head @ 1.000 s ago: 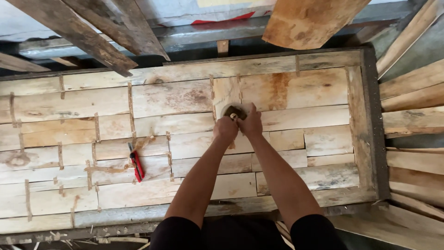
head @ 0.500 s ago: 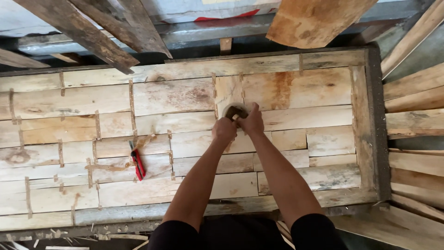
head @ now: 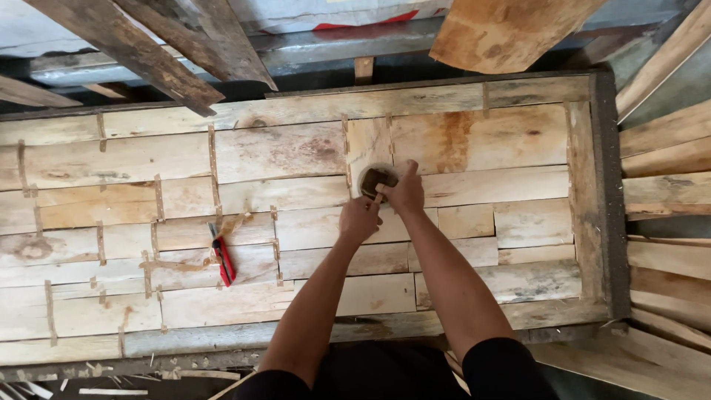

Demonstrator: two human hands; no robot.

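Bench (head: 603,185): dark frame, long, filling most of the view. Its top is covered edge to edge by a panel (head: 296,148) of pale veneer sheets, patched together in rows, with narrow strips of tape (head: 212,159) across the seams. Some sheets carry brown stains and knots.

Planks (head: 666,148): stacked at the right edge, beside the bench, pale and rough. More boards (head: 511,30) lean in from above, two of them dark and weathered at upper left.

Arms: both bare, reaching forward from the bottom centre, dark shorts below.

Right hand (head: 404,194): laid on the panel near its upper middle, fingers curled, pressing at the right side of a knot hole (head: 376,179). Grip not clear; cannot tell whether it holds anything.

Left hand (head: 361,220): just below and left of the right one, loosely closed, index finger pointing up to the lower rim of the hole. The two hands nearly touch.

Knot hole: small, round, dark brown with a pale ring about it, set in a sheet in the second row, just under the fingertips.

Cutter (head: 223,259): red-handled, lying flat on the panel, well left of the hands, untouched.
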